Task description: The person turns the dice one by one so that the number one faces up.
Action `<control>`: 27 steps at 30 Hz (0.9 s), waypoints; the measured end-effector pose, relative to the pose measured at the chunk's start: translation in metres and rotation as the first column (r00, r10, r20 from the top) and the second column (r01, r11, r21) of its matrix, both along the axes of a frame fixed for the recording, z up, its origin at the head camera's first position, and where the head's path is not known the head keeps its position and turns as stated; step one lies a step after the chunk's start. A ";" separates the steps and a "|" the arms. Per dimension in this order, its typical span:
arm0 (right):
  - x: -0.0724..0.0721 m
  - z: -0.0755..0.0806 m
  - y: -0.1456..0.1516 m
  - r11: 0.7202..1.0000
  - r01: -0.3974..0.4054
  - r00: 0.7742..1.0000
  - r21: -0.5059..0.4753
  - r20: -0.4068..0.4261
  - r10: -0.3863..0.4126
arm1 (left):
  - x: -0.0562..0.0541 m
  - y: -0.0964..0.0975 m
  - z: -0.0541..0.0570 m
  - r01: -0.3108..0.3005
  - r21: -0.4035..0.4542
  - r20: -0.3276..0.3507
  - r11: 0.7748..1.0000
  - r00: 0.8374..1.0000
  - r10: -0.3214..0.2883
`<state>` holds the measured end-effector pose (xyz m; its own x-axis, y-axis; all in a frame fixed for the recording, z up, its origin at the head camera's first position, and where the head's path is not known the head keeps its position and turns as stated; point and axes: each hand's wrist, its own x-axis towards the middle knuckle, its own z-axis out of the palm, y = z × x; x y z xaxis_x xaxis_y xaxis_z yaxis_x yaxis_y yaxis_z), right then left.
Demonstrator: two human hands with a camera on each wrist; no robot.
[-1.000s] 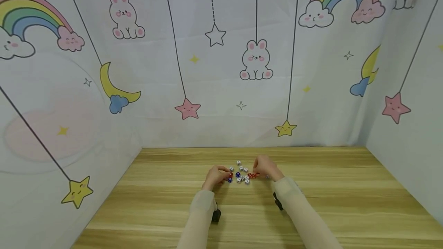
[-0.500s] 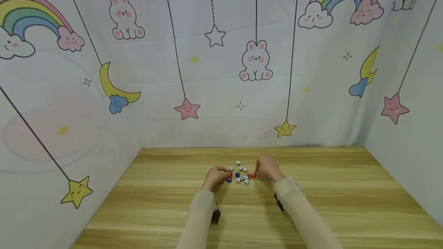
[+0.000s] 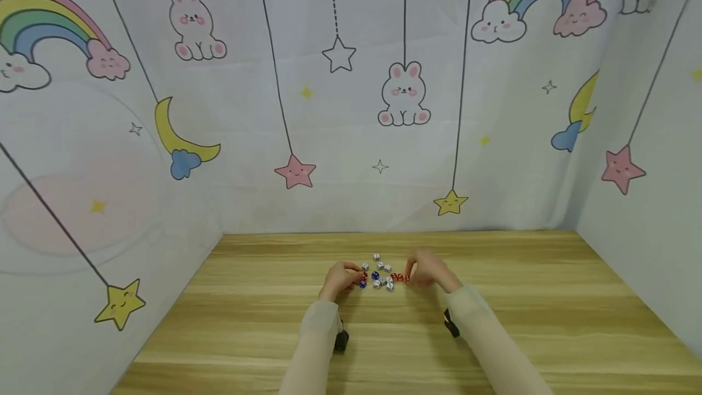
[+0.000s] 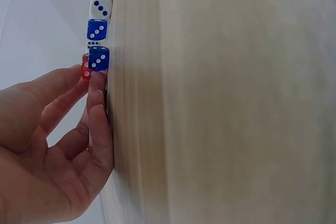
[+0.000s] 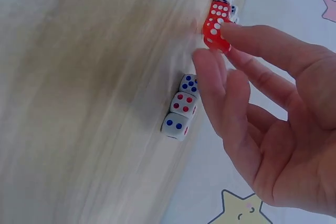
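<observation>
In the head view my left hand [image 3: 339,279] rests at the left of a group of dice. Its thumb and a finger pinch a red die [image 4: 85,70], and a blue die [image 4: 98,58] sits right at the fingertips. On the other side, my right hand [image 3: 429,269] has its thumb and a finger at a red die [image 5: 214,39], pinching it at the end of a short red row. Its other fingers extend loosely below. Several white dice [image 3: 376,284] and a blue die [image 3: 375,275] lie between the hands.
Three white dice [image 5: 184,104] stand in a row beside my right fingers; the hand hides them in the head view. A lone white die [image 3: 376,257] lies farther back. Behind the wooden table [image 3: 263,322] hangs a printed cloth [image 3: 351,200].
The red die at my right fingertips rose slightly, then came down at the row's end. My right hand and forearm shifted a little right, covering the white dice there. My left hand stays put.
</observation>
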<state>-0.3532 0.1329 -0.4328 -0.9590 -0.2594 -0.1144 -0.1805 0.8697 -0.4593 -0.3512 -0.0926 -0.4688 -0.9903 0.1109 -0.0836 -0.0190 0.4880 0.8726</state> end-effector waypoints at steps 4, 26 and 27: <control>0.006 -0.002 0.005 0.999 -0.009 0.997 -0.036 0.078 0.012 | -0.001 -0.001 0.000 -0.004 0.009 0.015 1.000 1.000 0.004; 0.007 -0.021 0.018 0.944 0.049 0.975 -0.326 0.223 0.026 | -0.001 0.000 0.000 -0.015 -0.026 0.000 1.000 1.000 0.015; 0.008 -0.020 0.016 0.945 0.053 0.976 -0.323 0.216 0.019 | -0.002 0.000 -0.001 -0.015 -0.018 0.004 1.000 1.000 0.015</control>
<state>-0.3448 0.1492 -0.4531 -0.9260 -0.3004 -0.2286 -0.0334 0.6685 -0.7430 -0.3530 -0.0926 -0.4694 -0.9915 0.0943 -0.0894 -0.0299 0.5036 0.8634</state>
